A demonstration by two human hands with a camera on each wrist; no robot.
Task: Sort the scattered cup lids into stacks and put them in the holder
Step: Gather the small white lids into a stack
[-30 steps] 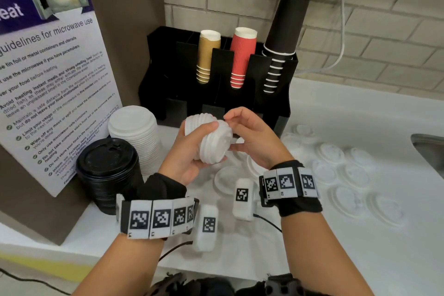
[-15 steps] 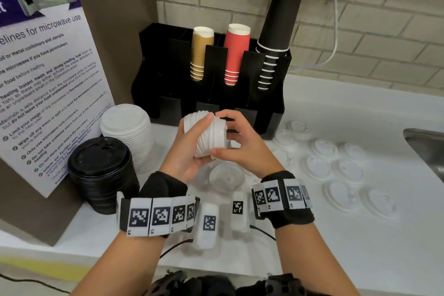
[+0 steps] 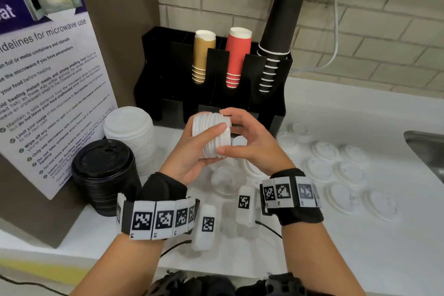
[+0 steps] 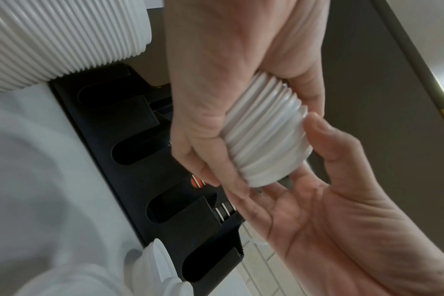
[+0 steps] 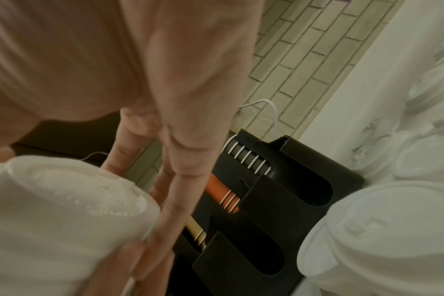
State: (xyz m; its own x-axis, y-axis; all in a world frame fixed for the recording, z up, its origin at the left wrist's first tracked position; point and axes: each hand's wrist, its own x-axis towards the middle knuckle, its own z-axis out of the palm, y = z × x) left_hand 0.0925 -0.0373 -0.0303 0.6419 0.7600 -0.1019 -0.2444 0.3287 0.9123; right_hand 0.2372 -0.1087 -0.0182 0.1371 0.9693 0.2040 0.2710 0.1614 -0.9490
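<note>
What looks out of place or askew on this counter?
Loose white lids lie scattered singly on the counter right of the holder. The black cups lean right. Nothing looks spilled or damaged.

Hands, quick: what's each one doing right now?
Left hand: grips the small stack of white lids.
Right hand: fingers curled round the same stack's end.

The head camera looks forward and down over the white counter [image 3: 360, 235] at the black cup holder [image 3: 168, 94]. Both wrist cameras sit close behind the fingers, facing that cup holder [image 4: 129, 152] [image 5: 279, 230], which all views share.
</note>
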